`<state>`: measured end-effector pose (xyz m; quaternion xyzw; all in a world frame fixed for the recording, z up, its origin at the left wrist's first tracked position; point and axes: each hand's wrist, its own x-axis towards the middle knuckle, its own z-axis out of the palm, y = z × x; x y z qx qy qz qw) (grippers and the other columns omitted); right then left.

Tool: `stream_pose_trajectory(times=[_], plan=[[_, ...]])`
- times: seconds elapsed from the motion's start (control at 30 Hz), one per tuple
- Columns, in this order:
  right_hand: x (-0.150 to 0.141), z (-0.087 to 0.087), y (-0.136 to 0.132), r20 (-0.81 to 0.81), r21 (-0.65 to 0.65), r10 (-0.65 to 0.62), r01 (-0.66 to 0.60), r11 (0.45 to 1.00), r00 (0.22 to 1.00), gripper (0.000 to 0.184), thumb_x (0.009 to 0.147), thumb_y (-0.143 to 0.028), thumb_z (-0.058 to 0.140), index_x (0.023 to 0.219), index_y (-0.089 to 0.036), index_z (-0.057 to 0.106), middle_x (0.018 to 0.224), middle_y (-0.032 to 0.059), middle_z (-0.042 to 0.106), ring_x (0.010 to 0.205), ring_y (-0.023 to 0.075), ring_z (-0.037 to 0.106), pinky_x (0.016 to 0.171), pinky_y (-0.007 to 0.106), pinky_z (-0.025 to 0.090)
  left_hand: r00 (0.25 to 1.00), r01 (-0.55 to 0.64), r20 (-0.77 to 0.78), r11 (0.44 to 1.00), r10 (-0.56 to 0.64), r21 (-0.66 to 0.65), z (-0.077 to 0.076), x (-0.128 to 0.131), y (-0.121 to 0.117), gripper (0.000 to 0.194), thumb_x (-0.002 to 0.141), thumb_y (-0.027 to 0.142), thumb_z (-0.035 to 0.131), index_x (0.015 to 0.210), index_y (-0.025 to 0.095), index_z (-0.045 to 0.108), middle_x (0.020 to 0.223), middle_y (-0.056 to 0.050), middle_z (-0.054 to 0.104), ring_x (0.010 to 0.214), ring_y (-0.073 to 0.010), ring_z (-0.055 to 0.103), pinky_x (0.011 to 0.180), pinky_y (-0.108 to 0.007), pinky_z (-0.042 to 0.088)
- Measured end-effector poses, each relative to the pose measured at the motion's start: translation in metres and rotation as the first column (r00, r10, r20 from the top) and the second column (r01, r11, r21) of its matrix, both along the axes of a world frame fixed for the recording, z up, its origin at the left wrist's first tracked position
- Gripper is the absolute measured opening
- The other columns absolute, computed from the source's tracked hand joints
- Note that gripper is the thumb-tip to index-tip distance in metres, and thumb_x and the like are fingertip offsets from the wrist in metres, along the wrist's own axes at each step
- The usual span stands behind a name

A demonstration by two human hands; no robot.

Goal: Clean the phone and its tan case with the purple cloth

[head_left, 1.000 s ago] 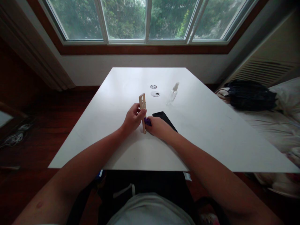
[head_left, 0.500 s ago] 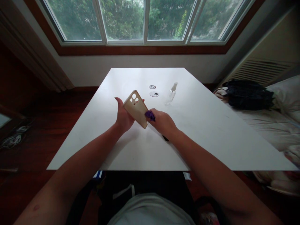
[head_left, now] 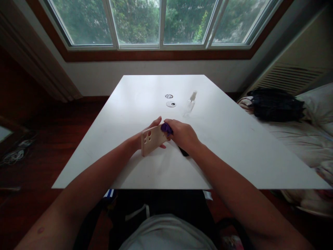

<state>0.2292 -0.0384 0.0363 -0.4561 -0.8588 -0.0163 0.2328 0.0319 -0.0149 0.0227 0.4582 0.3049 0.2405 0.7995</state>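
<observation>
A beige phone case (head_left: 153, 139) with round camera holes is held on its side by my left hand (head_left: 152, 129), which supports it from behind. My right hand (head_left: 182, 133) pinches a crumpled purple cloth (head_left: 167, 128) and presses it against the case's right end. Partly under my right hand, a dark phone-like object (head_left: 183, 152) lies on the table; most of it is hidden.
The white table (head_left: 104, 149) carries a clear spray bottle (head_left: 191, 101) at the back right. Two small round pieces, one patterned (head_left: 169, 96) and one pale (head_left: 171, 104), lie left of the bottle. A bed with a black bag (head_left: 275, 105) stands to the right.
My left hand has turned the case from a slanted upright pose to lying sideways, lower and nearer me. The purple cloth stays in my right hand at the case's right end.
</observation>
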Motion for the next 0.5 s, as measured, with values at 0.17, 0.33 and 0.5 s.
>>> stream_pose_trajectory(times=[0.17, 0.33, 0.5], plan=[[0.002, -0.004, 0.002, -0.024, 0.003, -0.005, 0.005, 1.0, 1.0, 0.046, 0.088, -0.015, 0.063, 0.134, -0.019, 0.062, 0.126, 0.0114, 0.073, 0.105, 0.0286, 0.071, 0.083, 0.034, 0.052, 0.997, -0.063, -0.051, 0.997, 0.061, -0.037, 0.007, 0.004, -0.017, 0.062, 0.093, 0.068, 0.053, 0.11, 0.012, 0.07, 0.09, -0.013, 0.078, 0.071, -0.0205, 0.071, 0.064, -0.033, 0.062], [0.003, -0.004, 0.004, -0.064, -0.011, 0.003, -0.004, 1.0, 0.998, 0.049, 0.088, -0.014, 0.062, 0.137, -0.018, 0.061, 0.132, 0.0127, 0.071, 0.112, 0.0302, 0.071, 0.092, 0.038, 0.054, 0.996, -0.05, -0.076, 0.998, 0.047, -0.033, 0.014, 0.004, -0.02, 0.066, 0.093, 0.072, 0.048, 0.112, 0.012, 0.069, 0.083, -0.011, 0.077, 0.065, -0.0196, 0.07, 0.055, -0.029, 0.057], [0.007, -0.003, 0.01, -0.12, -0.028, 0.001, -0.005, 1.0, 0.993, 0.055, 0.082, -0.01, 0.064, 0.137, -0.017, 0.063, 0.132, 0.0126, 0.072, 0.115, 0.0312, 0.071, 0.097, 0.04, 0.056, 0.987, -0.068, -0.145, 0.996, 0.075, 0.053, 0.017, 0.002, -0.021, 0.064, 0.091, 0.072, 0.052, 0.11, 0.014, 0.069, 0.075, -0.007, 0.073, 0.054, -0.0145, 0.062, 0.048, -0.024, 0.05]])
